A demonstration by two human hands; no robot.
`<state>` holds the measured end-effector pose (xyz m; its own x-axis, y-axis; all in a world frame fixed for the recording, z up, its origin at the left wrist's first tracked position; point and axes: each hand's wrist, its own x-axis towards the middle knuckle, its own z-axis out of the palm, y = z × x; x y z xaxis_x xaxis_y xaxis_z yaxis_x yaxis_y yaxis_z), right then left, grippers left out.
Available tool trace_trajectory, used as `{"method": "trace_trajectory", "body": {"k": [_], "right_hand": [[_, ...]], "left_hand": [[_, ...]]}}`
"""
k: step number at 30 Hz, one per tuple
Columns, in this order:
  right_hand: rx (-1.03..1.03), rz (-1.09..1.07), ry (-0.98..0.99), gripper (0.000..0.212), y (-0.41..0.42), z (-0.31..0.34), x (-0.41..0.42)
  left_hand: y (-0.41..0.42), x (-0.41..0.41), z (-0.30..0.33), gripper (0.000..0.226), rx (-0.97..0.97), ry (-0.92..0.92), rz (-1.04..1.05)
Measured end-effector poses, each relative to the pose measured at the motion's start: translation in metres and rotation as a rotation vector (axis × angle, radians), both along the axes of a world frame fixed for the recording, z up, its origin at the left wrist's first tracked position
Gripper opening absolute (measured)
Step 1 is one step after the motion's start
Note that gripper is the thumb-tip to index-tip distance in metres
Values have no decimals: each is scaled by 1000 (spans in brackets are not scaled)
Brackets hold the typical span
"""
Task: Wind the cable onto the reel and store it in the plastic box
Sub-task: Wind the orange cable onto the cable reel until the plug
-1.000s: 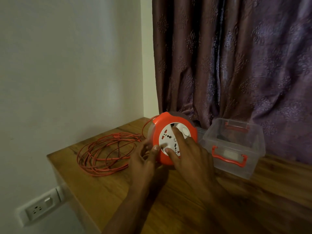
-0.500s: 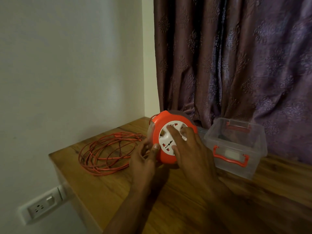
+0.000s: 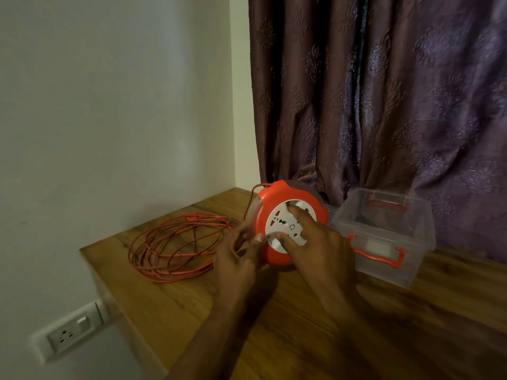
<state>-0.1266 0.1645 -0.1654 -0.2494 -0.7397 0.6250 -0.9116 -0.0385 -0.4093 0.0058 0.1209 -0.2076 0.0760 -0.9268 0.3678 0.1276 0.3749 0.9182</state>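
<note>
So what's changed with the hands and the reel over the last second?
The right hand has shifted its fingers around the white dial of the reel, turning it. The left hand still steadies the reel's edge. The loose cable pile and the plastic box look unchanged.

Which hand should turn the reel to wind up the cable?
Probably the right hand: its fingers already lie on the reel's white face. The left hand grips the rim nearest the loose cable.

My right hand (image 3: pixel 315 242) has turned the white round socket face (image 3: pixel 285 226) of the orange plastic cable reel (image 3: pixel 277 256); my fingers, spread high across it a second ago, now press its lower right side.
</note>
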Motion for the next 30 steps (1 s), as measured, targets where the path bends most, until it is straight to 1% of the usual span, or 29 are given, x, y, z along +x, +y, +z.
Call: {"method": "trace_trajectory", "body": {"k": [2, 4, 5, 6, 8, 9, 10, 11, 14, 16, 19, 21, 22, 24, 26, 28, 29, 30], "right_hand": [[10, -4, -185, 60, -2, 2, 2], [31, 50, -400, 53, -4, 6, 2], [45, 71, -448, 52, -4, 8, 2], [48, 64, -389, 51, -2, 10, 2], [-28, 18, -52, 52, 2, 12, 2], [-82, 34, 97, 52, 3, 12, 1], [-86, 66, 211, 54, 4, 12, 1], [-41, 98, 299, 58, 3, 12, 1], [153, 165, 457, 74, -3, 7, 0], [175, 174, 492, 79, -3, 4, 0], [161, 116, 506, 78, -2, 4, -3], [86, 78, 443, 70, 0, 5, -5], [37, 73, 361, 65, 1, 6, -6], [-24, 57, 129, 60, 1, 7, -4], [12, 29, -118, 55, -3, 9, -4], [61, 68, -354, 48, -5, 12, -4], [62, 87, -389, 46, -5, 13, -4], [48, 82, -340, 46, -3, 14, -4]], "left_hand": [[0, 0, 0, 37, 4, 8, -7], [2, -1, 1, 38, 23, 49, -25], [3, -1, 2, 39, 36, 71, -29], [3, -1, 2, 40, 51, 89, -30], [3, 0, 3, 39, 72, 125, -29], [3, 0, 3, 38, 79, 140, -26], [2, 1, 3, 37, 87, 150, -17], [2, 2, 4, 36, 97, 160, -7], [1, 4, 4, 37, 115, 181, 1], [1, 4, 3, 36, 95, 153, 7], [2, 3, 2, 29, 46, 77, 6], [3, 2, 2, 28, 33, 59, -5], [3, 2, 1, 30, 26, 52, -5], [2, 1, 1, 35, 16, 33, 0], [1, 1, 1, 37, 8, 39, 1], [1, 0, 1, 35, 9, 40, 6], [1, 0, 1, 34, 15, 41, 3], [2, 0, 1, 32, 22, 47, -3]]}}
